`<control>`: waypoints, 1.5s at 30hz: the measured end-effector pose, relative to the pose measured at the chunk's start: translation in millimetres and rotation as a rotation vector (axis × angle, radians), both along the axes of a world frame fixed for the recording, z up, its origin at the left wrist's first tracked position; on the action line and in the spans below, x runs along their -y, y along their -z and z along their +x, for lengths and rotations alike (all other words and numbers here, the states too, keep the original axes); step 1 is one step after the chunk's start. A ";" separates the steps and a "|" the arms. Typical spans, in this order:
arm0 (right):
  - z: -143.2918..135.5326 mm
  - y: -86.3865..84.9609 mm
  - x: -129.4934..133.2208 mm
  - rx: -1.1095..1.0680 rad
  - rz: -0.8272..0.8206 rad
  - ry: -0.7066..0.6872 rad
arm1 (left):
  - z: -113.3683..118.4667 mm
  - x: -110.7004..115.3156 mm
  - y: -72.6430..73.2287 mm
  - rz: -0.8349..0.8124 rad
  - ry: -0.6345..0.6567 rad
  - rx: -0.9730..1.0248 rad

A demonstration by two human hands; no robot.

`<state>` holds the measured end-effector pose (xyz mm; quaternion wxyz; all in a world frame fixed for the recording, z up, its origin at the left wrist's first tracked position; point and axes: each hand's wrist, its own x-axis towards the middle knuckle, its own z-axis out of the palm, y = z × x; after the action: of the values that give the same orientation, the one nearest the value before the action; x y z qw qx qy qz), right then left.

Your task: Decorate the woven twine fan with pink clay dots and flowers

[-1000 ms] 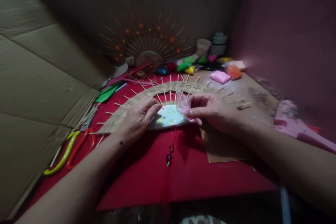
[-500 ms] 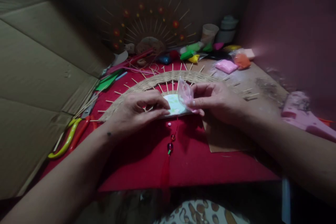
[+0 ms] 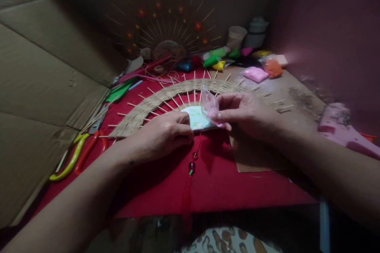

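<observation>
Fan: woven band (image 3: 190, 85) with sticks, flat on the red cloth (image 3: 213, 189)
Panel: pale half-round (image 3: 196, 118), at the fan's lower middle
Right hand (image 3: 245, 114): pinches a clear-and-pink bag (image 3: 210, 104) over the panel
Left hand (image 3: 169, 133): fingers curled together at the panel's left edge; whether they grip anything, cannot tell
Tassel: red (image 3: 186, 201), beaded, below the fan
Scissors (image 3: 77, 156): left of the fan
Pink packet (image 3: 255, 74): beyond the fan, right side
</observation>
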<state>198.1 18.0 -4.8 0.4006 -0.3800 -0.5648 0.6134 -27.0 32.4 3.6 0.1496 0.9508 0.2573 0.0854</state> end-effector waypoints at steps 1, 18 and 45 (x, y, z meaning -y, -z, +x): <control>0.2 0.4 -0.3 0.000 0.002 -0.001 | -0.3 0.4 -2.2 -0.031 -0.001 0.017; 0.3 3.7 -1.7 -0.052 -0.041 -0.027 | -14.6 -23.4 10.6 0.067 -0.346 0.259; -2.0 3.3 -2.8 -0.073 -0.095 -0.008 | -13.0 -23.3 3.0 0.089 -0.353 0.177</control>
<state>196.2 20.8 -8.1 0.4001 -0.3735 -0.5215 0.6546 -40.1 55.7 0.6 0.1124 0.8854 0.4020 0.2046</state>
